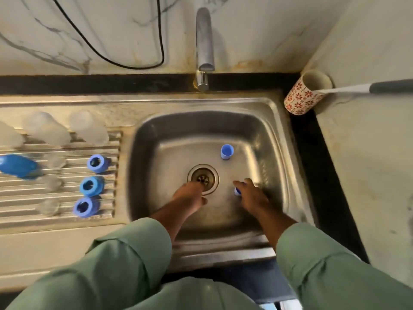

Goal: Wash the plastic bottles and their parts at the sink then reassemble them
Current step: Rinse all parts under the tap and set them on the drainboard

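While a blue cap [227, 151] sits apart, hands in the sink [279, 121]: left [190, 195] grip unclear, right [251, 193] on a small blue cap [237, 191].

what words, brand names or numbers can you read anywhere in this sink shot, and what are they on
None can be read.
The patterned cup bears only red flower motifs, no words.
The blue caps on the draining board and the blue cap in the sink basin show no legible marking.
The frosted plastic bottles are blurred; any label on them cannot be told.

Left grip [190, 195] loose; right grip [250, 193] curled, both lowered.
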A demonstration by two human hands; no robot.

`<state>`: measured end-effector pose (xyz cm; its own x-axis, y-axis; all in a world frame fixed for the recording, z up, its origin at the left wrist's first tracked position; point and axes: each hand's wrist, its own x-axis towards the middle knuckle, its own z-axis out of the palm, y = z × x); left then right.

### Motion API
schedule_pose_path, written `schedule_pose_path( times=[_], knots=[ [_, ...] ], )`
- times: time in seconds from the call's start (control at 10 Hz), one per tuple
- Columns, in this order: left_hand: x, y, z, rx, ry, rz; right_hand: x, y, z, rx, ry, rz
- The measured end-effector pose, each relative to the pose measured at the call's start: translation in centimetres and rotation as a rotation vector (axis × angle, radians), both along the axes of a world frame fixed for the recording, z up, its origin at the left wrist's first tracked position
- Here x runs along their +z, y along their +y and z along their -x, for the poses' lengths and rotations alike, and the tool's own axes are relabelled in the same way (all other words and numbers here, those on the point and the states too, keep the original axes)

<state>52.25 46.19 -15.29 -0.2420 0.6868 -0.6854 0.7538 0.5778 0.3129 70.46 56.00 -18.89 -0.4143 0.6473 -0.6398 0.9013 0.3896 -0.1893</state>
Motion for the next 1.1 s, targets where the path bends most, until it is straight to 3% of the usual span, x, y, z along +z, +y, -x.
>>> schedule_pose_path(
  times=[0.1,0.2,0.3,0.4,0.6,0.7,0.8,1.0,1.1],
  knots=[
    [0.5,1.7,0.4,0.100,-0.001,-0.029,-0.7,0.4,0.6,-0.057,0.152,-0.042],
    [2.5,5.3,2.8,0.297,0.020,-0.311,0.3,0.9,3.1,-0.231,0.465,-0.020],
    [6.8,9.9,5.1,0.460,-0.097,-0.763,2.2,1.7,6.0,-0.420,0.680,0.026],
    [11.0,15.7,8.3,0.493,-0.107,-0.894,4.0,3.3,9.3,-0.436,0.729,0.034],
    [10.0,21.2,12.6,0.427,-0.166,-0.815,4.4,4.5,13.1,-0.386,0.788,-0.028],
    [15.1,17.8,11.4,0.248,0.042,-0.781,3.9,4.5,13.8,-0.397,0.798,-0.039],
    [14.4,17.7,11.9,0.241,-0.059,-0.798,3.7,4.3,14.3,-0.397,0.802,-0.054],
    [13.1,18.4,13.6,0.513,-0.119,-0.763,3.4,3.9,14.9,-0.404,0.857,-0.153],
    [13.0,18.8,14.2,0.496,-0.136,-0.689,3.3,3.7,14.9,-0.414,0.868,-0.182]
  ],
)
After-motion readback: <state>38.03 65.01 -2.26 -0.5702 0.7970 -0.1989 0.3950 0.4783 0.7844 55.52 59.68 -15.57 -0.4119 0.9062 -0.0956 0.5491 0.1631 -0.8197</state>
